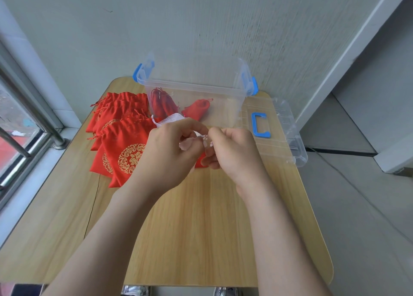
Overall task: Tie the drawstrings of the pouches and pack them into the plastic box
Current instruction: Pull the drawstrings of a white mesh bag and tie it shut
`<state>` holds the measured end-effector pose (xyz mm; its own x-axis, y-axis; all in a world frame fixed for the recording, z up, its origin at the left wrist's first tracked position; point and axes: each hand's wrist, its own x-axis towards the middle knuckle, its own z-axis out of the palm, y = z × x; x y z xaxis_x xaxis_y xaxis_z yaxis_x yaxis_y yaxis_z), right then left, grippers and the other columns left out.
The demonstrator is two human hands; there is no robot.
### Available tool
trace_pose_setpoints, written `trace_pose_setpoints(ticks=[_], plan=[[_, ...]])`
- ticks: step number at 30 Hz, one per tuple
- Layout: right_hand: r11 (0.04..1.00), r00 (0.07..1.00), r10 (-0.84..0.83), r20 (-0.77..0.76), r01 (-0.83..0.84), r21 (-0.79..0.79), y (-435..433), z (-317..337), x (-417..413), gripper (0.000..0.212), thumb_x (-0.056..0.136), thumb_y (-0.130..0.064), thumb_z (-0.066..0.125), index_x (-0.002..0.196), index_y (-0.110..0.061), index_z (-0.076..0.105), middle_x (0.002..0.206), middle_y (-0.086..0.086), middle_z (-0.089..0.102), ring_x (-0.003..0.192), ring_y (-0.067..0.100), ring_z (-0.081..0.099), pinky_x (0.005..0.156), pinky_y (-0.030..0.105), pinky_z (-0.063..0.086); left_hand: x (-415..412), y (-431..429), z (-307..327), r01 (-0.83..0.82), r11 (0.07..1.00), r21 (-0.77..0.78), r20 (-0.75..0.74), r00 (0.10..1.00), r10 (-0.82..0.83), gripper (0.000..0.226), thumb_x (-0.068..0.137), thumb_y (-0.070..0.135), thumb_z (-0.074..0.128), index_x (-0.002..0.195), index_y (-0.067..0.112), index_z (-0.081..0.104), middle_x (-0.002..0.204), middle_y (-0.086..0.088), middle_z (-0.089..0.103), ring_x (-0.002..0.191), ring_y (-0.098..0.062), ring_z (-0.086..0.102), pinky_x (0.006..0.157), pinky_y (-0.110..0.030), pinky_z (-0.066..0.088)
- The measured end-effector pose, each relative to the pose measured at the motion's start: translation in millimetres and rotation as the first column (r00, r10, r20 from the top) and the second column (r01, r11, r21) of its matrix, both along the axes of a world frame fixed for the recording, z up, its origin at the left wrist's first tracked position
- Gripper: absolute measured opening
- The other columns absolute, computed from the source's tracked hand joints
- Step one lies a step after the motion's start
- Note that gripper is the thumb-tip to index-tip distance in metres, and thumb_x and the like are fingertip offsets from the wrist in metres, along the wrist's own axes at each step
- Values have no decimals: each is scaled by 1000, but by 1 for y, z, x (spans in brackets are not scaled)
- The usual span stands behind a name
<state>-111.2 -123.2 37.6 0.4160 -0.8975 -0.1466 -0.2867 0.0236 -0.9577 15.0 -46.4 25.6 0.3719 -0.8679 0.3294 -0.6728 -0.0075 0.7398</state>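
Wood table (201, 228), window (13, 125) at L.

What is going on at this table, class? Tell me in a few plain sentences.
A person is tying a drawstring: the left hand and right hand pinch a pale cord above the wooden table. Two red pouches already lie in the clear box at the back. A pile of red pouches waits left of the box, and the lid lies to its right.
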Motion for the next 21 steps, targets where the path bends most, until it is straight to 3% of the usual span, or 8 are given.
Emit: trace_pose_setpoints(ticks=[3,7,14,17,21], plan=[[998,996,-64,58,63,20,0,1,-2,19,93,-13,61,83,-3,74,72,7,77,70,23,78,58,28,55,6,-2,-3,9,1000,3,-84,996,-8,12,98,27,67,100,32,77,80,13,73,81,-8,70,77,-39,57],[993,989,-118,85,118,-1,1,4,-4,9,93,-7,65,89,-7,73,76,6,79,71,21,78,58,25,57,6,-1,-3,49,999,0,-170,984,-48,10,99,39,73,99,30,76,89,8,77,90,-12,74,83,-47,59],[978,980,-196,44,199,-69,-1,0,0,14,95,-21,65,84,-20,74,74,-1,78,78,22,78,79,46,64,5,-3,-2,-38,999,8,-104,994,39,9,97,25,68,89,26,73,75,8,70,67,-5,62,60,-15,42],[971,976,-219,21,220,-92,0,-5,8,19,86,-38,55,87,-25,69,83,0,78,84,26,77,81,55,63,3,-3,-4,-32,999,9,-9,999,32,7,98,21,66,95,22,73,75,7,70,71,-9,63,62,-17,43],[972,978,-208,11,208,-110,-1,-11,14,21,85,-43,48,90,-29,63,90,2,76,88,32,75,83,58,61,2,-4,-6,-38,999,-27,83,996,40,8,100,17,63,97,18,70,71,10,65,71,-10,59,65,-16,40]])
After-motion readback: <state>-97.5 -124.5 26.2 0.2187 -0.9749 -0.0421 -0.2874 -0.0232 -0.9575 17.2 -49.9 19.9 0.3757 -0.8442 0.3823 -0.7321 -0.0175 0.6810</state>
